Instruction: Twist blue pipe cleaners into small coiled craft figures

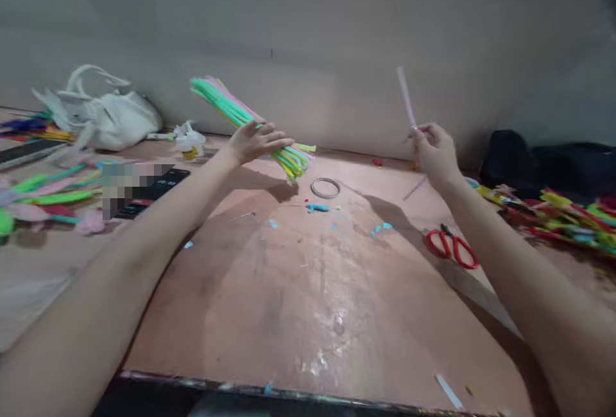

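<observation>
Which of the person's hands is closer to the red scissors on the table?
Right. The right hand is raised above and just left of the red scissors, pinching a single straw. The left hand holds the straw bundle far off left.

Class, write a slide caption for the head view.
Left hand grips a straw bundle; right hand lifts one pale straw.

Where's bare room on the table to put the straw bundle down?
Best patch: the bare pink table between the near edge, the blue scraps and the red scissors. The strip under the left hand is mostly bare, up to the ring. Crowded: far left by the white bag, far right at the colourful pile.
</observation>
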Motion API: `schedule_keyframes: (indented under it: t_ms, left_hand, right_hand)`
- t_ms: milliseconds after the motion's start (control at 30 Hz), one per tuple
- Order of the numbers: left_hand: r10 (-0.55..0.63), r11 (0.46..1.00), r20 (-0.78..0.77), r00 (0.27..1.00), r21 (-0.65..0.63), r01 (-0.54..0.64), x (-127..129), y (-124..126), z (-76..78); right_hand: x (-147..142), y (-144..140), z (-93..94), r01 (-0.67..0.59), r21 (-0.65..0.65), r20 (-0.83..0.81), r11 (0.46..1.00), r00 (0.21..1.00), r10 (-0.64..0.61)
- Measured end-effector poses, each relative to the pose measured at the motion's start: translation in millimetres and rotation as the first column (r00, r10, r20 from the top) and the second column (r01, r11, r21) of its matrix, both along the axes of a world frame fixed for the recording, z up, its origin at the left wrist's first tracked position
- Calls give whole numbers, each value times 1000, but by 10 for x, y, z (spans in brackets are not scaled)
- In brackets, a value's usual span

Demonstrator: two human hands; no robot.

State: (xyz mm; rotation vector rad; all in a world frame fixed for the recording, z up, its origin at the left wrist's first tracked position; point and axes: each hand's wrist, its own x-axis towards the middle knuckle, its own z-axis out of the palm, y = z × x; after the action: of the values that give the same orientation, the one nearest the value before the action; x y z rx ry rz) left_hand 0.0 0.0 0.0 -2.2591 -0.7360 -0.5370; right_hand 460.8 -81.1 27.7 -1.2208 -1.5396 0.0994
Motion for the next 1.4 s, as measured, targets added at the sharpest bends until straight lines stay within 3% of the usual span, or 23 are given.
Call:
schedule_keyframes:
  t_ms: [100, 167, 233, 300, 433, 533, 633, 733, 800, 867, 967, 1067, 1167, 1267, 1400]
  left_hand:
    - [-36, 998, 77, 996, 50, 32, 27, -1, 38]
    - [-45, 996, 88, 995, 86, 37, 95, -9, 102]
    - [-44, 992, 58, 997, 118, 37, 192, -29, 197]
    - [-42, 990, 0, 999, 132, 42, 292, -70, 300]
    - [40, 998, -124, 992, 47, -34, 457, -225, 428]
    - [42, 997, -214, 976, -52, -54, 577, -354, 434]
    - [-4, 989, -286, 958, -142, -38, 672, -443, 420]
    - [14, 987, -315, 949, -150, -64, 694, -504, 445]
    - [44, 983, -301, 952, -155, -94, 683, -542, 479]
    - [66, 972, -280, 958, -199, -125, 682, -583, 502]
    - [90, 957, -250, 964, -248, -154, 729, -631, 469]
    - [74, 947, -194, 978, -293, -130, 766, -615, 387]
    - [84, 913, -170, 982, -381, -144, 636, -496, 354]
    - [192, 828, -180, 965, -498, -257, 244, -306, 377]
    - [316, 622, -176, 932, -703, -344, -457, -76, 303]
  right_hand:
    - [-53, -67, -102, 95, 17, 128, 995, 987, -96]
    - [-215, -125, -206, 140, -65, 347, 988, 931, -109]
    - [-465, -190, -324, 145, -182, 532, 973, 846, -27]
    - [-734, -255, -419, 18, -214, 634, 977, 763, 125]
    - [-1152, -365, -478, -226, -137, 597, 965, 758, 262]
    - [-1396, -412, -457, -331, -81, 563, 940, 763, 317]
    - [-1624, -415, -427, -226, -58, 563, 972, 797, 219]
    - [-1760, -366, -378, -156, -66, 538, 986, 826, 167]
    - [-1763, -304, -344, -232, -186, 382, 955, 878, 288]
    - [-1705, -227, -330, -363, -305, 109, 880, 905, 411]
    - [-1554, -107, -362, -470, -311, -203, 826, 882, 426]
    - [-1372, 1, -429, -468, -304, -279, 829, 877, 393]
    - [-1157, 85, -473, -437, -303, -288, 847, 889, 356]
    - [-915, 130, -474, -417, -296, -281, 859, 898, 338]
    - [-635, 158, -457, -398, -283, -278, 873, 905, 323]
